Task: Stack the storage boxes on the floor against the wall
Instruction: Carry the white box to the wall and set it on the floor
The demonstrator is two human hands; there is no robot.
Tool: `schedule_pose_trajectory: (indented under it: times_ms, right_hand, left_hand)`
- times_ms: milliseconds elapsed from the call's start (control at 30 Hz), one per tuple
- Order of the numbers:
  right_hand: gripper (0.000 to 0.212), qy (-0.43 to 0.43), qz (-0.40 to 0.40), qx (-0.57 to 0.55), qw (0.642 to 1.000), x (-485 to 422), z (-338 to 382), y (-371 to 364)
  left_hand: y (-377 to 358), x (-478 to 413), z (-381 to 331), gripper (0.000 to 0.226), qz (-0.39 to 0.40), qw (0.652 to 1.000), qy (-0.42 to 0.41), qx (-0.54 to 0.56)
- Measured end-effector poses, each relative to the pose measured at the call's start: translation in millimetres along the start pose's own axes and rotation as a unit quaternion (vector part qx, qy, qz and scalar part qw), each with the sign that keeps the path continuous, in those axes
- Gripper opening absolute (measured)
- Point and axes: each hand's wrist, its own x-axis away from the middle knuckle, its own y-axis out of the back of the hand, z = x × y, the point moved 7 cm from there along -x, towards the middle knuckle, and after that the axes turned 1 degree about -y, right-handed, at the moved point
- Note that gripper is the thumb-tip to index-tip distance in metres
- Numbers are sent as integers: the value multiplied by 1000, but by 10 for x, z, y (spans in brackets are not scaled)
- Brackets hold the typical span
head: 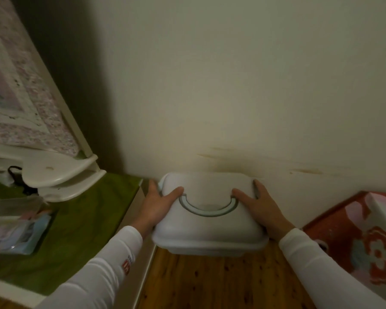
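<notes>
A white storage box (210, 228) with a rounded lid and a grey curved handle folded flat on top sits above the wooden floor (221, 284), its far edge against the cream wall (232, 97). My left hand (158, 204) grips its left side, thumb lying on the lid by the handle's end. My right hand (263, 204) grips the right side the same way. What lies under the box is hidden; only a lower rim shows beneath the lid.
A green-topped white table (80, 219) stands at left with a white mirror frame (60, 172) and plastic packets (16, 230). A red floral fabric item (361, 241) lies at right on the floor.
</notes>
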Motion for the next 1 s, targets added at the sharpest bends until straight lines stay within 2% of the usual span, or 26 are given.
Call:
schedule_pose_trajectory:
  times_ms: [100, 200, 400, 567, 733, 800, 900, 1000]
  right_hand:
    - [115, -30, 2, -12, 999, -252, -26, -68]
    - [122, -61, -7, -8, 998, -467, -73, -180]
    - [100, -102, -36, -1, 994, -785, -220, -497]
    - [102, -144, -47, 1, 988, -1107, -464, -844]
    - [107, -174, -53, -19, 983, -1401, -809, -1132]
    - [103, -181, -59, -12, 982, -1554, -1065, -1231]
    - [83, -196, -55, 1, 979, -1711, -1480, -1388]
    - [86, -218, -31, 2, 975, -1945, -2118, -1643]
  left_hand:
    - [-19, -288, 80, 110, -5, 1000, 17, 0]
    - [-57, -617, 197, 106, 0, 1000, 20, -18]
    - [-208, -1287, 617, 107, 48, 997, 53, -9]
    - [-243, -1694, 928, 122, 94, 993, 67, -9]
    - [-358, -1987, 1321, 111, 99, 991, 90, -6]
    - [-472, -2104, 1596, 110, 104, 989, 107, -8]
    - [-624, -2206, 1986, 114, 107, 986, 130, -16]
    - [-908, -2349, 2582, 116, 118, 980, 162, -17]
